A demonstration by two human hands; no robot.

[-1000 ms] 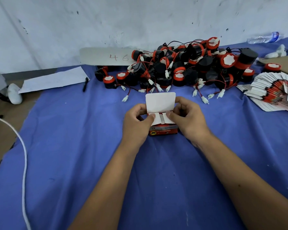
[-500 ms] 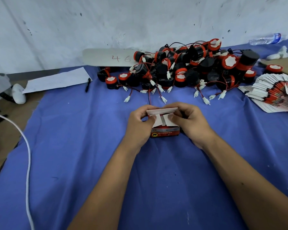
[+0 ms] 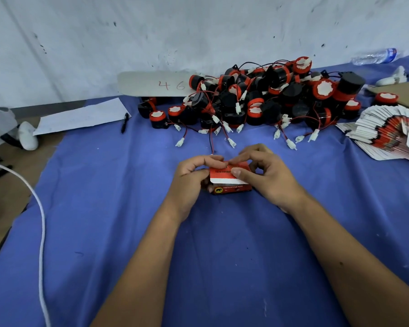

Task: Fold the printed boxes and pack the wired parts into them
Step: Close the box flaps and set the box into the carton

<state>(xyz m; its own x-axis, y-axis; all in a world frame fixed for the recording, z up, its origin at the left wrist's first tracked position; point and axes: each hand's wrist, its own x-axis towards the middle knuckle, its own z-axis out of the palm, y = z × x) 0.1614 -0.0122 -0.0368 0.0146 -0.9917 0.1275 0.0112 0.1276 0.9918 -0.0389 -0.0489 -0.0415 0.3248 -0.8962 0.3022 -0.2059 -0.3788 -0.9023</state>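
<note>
A red box [image 3: 229, 179] with a white band, seemingly a black animal mark; black-and-red parts [image 3: 265, 100]; blue cloth [image 3: 104, 208].

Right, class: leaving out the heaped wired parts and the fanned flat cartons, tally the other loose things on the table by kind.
Folded boxes: 1
Paper sheets: 1
Pens: 1
Water bottles: 1
Numbered signs: 1
White cables: 1
Total: 6
</note>
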